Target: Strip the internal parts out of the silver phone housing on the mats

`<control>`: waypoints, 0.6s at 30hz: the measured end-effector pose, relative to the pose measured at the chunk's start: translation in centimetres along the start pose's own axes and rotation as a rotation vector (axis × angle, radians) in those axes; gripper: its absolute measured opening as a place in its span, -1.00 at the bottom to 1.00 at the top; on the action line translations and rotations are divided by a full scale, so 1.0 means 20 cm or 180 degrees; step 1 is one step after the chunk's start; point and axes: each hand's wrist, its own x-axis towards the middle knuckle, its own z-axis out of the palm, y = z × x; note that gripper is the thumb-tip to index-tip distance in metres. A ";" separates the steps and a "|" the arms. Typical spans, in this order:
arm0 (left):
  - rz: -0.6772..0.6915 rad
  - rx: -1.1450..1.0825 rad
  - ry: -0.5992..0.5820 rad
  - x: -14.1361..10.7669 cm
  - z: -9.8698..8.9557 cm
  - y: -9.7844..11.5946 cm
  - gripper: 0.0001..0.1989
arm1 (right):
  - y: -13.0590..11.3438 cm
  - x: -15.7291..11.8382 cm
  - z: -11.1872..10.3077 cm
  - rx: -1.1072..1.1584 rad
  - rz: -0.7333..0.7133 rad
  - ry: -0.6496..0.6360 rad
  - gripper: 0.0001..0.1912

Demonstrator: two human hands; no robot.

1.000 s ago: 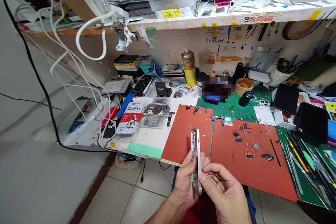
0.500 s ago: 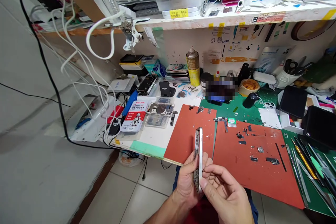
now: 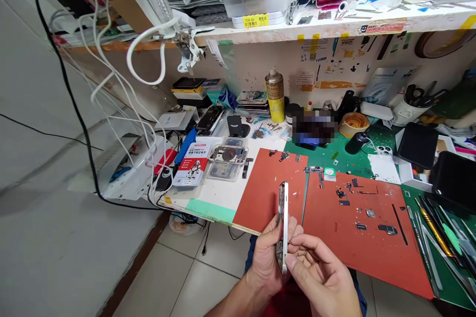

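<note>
A slim phone frame (image 3: 285,228), seen edge-on, is held nearly upright just before the near edge of the tabletop (image 3: 227,194). The left hand (image 3: 265,253) has its grip wrapped round the frame; the right hand (image 3: 327,272) has its thumb at the lower right edge, though whether that grip pinches anything is hard to tell. Beyond lie two orange-red mats (image 3: 357,252), with small parts (image 3: 387,230) scattered on the right-hand one. Slim tools (image 3: 433,223) lie at far right.
</note>
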 end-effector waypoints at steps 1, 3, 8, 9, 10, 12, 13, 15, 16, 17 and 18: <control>0.0006 0.0002 -0.0006 0.00 0.00 0.00 -0.72 | 0.00 0.00 0.00 -0.0011 -0.0008 0.0009 -0.60; 0.0005 0.0013 -0.0017 0.00 0.01 0.00 -0.72 | 0.00 -0.01 0.00 -0.0030 -0.0024 0.0023 -0.59; -0.0010 0.0027 -0.0014 0.00 0.01 0.00 -0.71 | 0.00 0.00 -0.01 -0.0074 0.0009 -0.0005 -0.60; -0.0006 0.0027 -0.0005 0.00 0.01 0.00 -0.71 | 0.01 0.01 -0.01 -0.0112 0.0031 -0.0034 -0.61; 0.0002 0.0027 0.0010 0.00 0.01 0.00 -0.70 | 0.01 0.03 -0.01 -0.0160 0.0057 -0.0072 -0.62; 0.0006 0.0029 0.0031 0.00 0.00 -0.01 -0.69 | 0.01 0.04 -0.01 -0.0252 0.0109 -0.0145 -0.62; -0.0002 0.0030 0.0040 0.00 0.00 -0.01 -0.68 | 0.01 0.05 -0.01 -0.0271 0.0120 -0.0145 -0.61; -0.0015 0.0024 0.0075 -0.01 0.00 -0.01 -0.68 | 0.00 0.04 0.01 -0.0223 0.0121 -0.0060 -0.60; -0.0020 0.0019 0.0094 -0.01 0.00 -0.01 -0.68 | -0.01 0.03 0.02 -0.0166 0.0125 0.0003 -0.59; -0.0024 0.0015 0.0113 -0.01 0.00 0.00 -0.69 | -0.01 0.02 0.03 -0.0106 0.0136 0.0055 -0.59; -0.0028 0.0013 0.0132 -0.01 0.00 0.00 -0.69 | -0.02 0.02 0.04 -0.0055 0.0149 0.0098 -0.58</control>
